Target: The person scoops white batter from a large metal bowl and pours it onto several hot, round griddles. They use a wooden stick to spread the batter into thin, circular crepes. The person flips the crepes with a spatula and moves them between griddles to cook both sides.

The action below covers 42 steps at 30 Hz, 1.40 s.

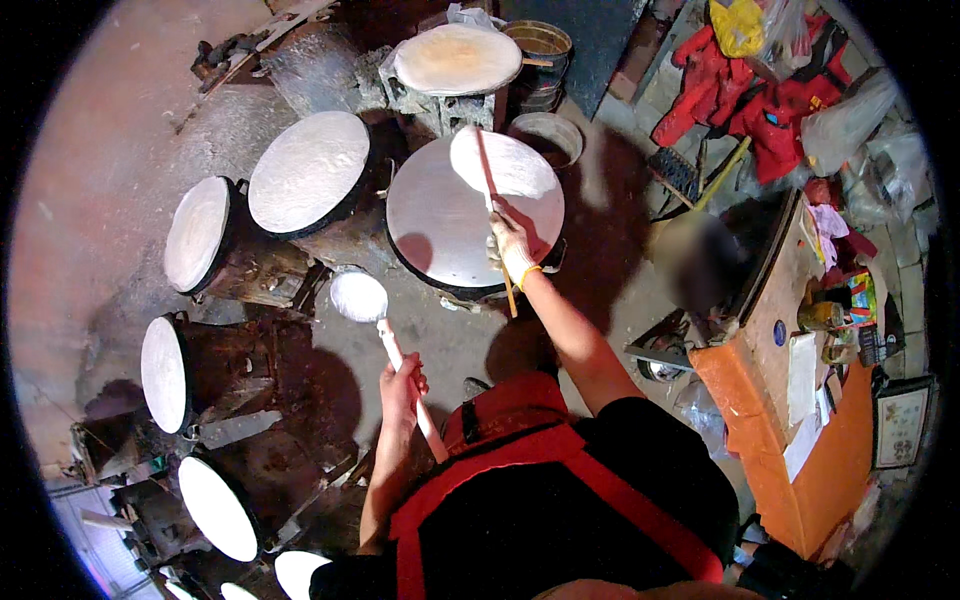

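Note:
My right hand [510, 244], in a pale glove with a yellow band at the wrist, grips a thin wooden stick [482, 161]. The stick slants over a large round griddle [427, 202] in front of me. White batter [525, 169] covers the griddle's far right part, and bare grey metal shows around it. Whether the stick touches the batter I cannot tell. Closed around the pale handle of a ladle [358, 296] is my left hand [403, 386]. The ladle's bowl, bright white, is held left of the griddle, over the floor; glare hides what it contains.
Several round griddles with pale sheets, one of them [309, 172], curve along my left. A stack of round flatbreads [457, 58] rests on blocks behind. Near it are a bucket [536, 45] and a basin [551, 142]. An orange-covered table [757, 442] stands right, beyond a blurred patch.

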Available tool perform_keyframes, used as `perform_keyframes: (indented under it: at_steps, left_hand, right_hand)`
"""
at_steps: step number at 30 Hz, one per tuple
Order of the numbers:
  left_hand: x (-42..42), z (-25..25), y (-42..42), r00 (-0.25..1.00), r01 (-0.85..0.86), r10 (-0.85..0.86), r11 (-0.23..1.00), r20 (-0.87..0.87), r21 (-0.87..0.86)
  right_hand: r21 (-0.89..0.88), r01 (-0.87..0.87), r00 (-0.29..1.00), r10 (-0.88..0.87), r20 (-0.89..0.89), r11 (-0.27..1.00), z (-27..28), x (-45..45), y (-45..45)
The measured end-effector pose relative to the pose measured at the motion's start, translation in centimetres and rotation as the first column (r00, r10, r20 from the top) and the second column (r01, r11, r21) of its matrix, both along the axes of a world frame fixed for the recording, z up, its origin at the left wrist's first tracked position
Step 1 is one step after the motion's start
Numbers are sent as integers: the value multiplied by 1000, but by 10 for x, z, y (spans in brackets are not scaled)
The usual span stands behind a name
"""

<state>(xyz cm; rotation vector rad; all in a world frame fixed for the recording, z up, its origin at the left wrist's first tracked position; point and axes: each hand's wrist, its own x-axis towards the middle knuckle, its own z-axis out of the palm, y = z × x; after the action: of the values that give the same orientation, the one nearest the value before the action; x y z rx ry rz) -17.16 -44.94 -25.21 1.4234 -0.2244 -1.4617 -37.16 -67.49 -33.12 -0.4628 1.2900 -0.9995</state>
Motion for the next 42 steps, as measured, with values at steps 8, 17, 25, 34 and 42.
perform_keyframes:
  at_steps: [8, 17, 25, 34, 42]
  left_hand:
    - [13, -40, 51, 991, -89, 95, 994, -96, 69]
    - [-11, -35, 62, 980, -196, 191, 972, 49, 129]
    - [-51, -60, 68, 946, -311, 320, 940, -50, 137]
    - [-103, -37, 65, 928, -365, 372, 903, 14, 225]
    - [-134, -23, 77, 851, -508, 523, 842, -50, 181]
  right_hand:
    - [-18, 29, 996, -28, 84, 999, 9, -77, 43]
    - [-57, -323, 944, 317, -87, 945, 9, -54, -9]
    - [-11, -442, 897, 441, -23, 897, 13, -141, -21]
    - [-63, -704, 709, 695, -118, 707, 14, -93, -68]
    - [-83, -855, 511, 859, 39, 513, 16, -180, -100]
